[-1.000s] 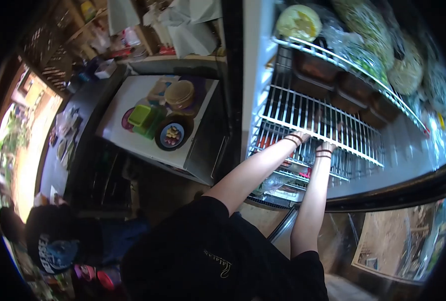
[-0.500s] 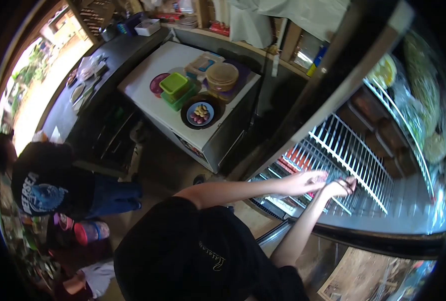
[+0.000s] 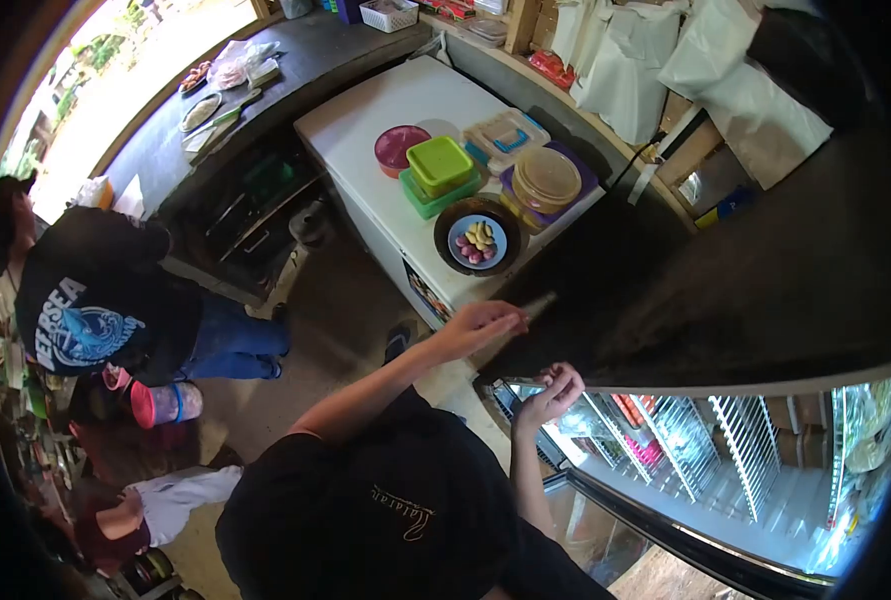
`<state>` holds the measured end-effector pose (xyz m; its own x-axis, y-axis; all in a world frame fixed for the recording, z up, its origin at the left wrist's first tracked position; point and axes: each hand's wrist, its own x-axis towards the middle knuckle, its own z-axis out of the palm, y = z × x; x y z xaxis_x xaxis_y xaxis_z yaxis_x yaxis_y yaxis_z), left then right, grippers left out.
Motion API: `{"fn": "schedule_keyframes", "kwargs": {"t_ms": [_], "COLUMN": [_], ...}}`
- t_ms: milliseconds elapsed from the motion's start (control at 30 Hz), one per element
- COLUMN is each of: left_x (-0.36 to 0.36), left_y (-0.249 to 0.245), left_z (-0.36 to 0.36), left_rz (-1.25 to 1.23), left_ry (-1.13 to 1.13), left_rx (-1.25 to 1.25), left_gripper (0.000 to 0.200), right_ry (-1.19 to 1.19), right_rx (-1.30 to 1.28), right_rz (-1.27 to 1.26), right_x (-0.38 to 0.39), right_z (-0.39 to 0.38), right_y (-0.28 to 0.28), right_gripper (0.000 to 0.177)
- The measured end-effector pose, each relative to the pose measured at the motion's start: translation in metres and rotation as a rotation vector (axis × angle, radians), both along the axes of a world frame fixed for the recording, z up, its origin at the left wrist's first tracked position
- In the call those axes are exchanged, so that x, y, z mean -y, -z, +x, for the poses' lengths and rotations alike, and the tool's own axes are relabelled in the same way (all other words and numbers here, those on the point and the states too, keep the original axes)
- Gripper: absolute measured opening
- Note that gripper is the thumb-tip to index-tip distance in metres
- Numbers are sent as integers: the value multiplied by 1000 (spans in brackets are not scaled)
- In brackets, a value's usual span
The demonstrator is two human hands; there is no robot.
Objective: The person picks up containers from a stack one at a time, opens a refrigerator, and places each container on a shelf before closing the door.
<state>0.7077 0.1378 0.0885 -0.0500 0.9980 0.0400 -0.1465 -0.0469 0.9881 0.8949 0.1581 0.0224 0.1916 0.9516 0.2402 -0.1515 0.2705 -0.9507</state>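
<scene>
My left hand (image 3: pixel 483 328) is raised in front of the white chest freezer (image 3: pixel 355 115), its fingers bent together. A faint pale streak shows at its fingertips, too blurred to name. My right hand (image 3: pixel 553 396) is lower and to the right, fingers curled, just outside the lit display fridge (image 3: pixel 655 480); whatever is in it is hidden. The two hands are apart. Wire shelves (image 3: pixel 745 455) stand inside the fridge, and its glass door (image 3: pixel 605 530) hangs open beside my right arm. On the freezer, a blue plate (image 3: pixel 457 250) holds garlic and shallots.
Near the plate are a green lidded container (image 3: pixel 440 165), a pink bowl (image 3: pixel 402 148) and round tubs (image 3: pixel 547 180). A person (image 3: pixel 115 290) in a dark shirt stands at the counter (image 3: pixel 295 60) on the left. A red bucket (image 3: pixel 155 403) is behind them.
Both hands have come out of the fridge and moved left, and they are now farther apart. My view has turned rightward to leftward, showing more of the freezer and counter.
</scene>
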Motion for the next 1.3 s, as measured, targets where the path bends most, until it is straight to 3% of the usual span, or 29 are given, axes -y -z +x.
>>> {"fn": "schedule_keyframes", "kwargs": {"t_ms": [200, 267, 433, 567, 733, 833, 933, 1033, 1133, 1167, 1300], "left_x": [-35, -53, -114, -154, -184, -191, -192, -207, -224, -233, -248], "left_y": [-18, -20, -30, -8, 29, 42, 36, 38, 42, 55, 64], "left_z": [-112, -155, -230, -213, -166, -167, -172, -170, -164, -160, -152], "left_rz": [191, 172, 93, -101, -245, -225, -231, -235, -315, -266, -318], "left_ry": [-132, -120, -244, -172, -240, -244, -240, -225, -254, -263, -267], "left_rx": [52, 207, 159, 403, 200, 129, 100, 218, 140, 123, 45], "left_gripper": [37, 37, 43, 49, 65, 72, 77, 87, 97, 104, 103], "right_ry": [-49, -26, 41, 27, 27, 256, 135, 49, 73, 60, 58], "right_rx": [173, 170, 173, 71, 9, 357, 461, 365, 140, 198, 360], "right_rz": [84, -9, -289, -555, -599, -413, -552, -574, -657, -637, -578], "right_x": [-57, -83, -177, -237, -271, -274, -250, -257, -264, -264, -279], "right_z": [-85, -113, -155, -173, -179, -185, -219, -217, -216, -216, -211], "right_y": [-33, -35, -10, 0, -9, -19, -66, -54, -49, -47, -32], "right_gripper": [24, 26, 38, 53, 67, 72, 69, 74, 78, 79, 84]}}
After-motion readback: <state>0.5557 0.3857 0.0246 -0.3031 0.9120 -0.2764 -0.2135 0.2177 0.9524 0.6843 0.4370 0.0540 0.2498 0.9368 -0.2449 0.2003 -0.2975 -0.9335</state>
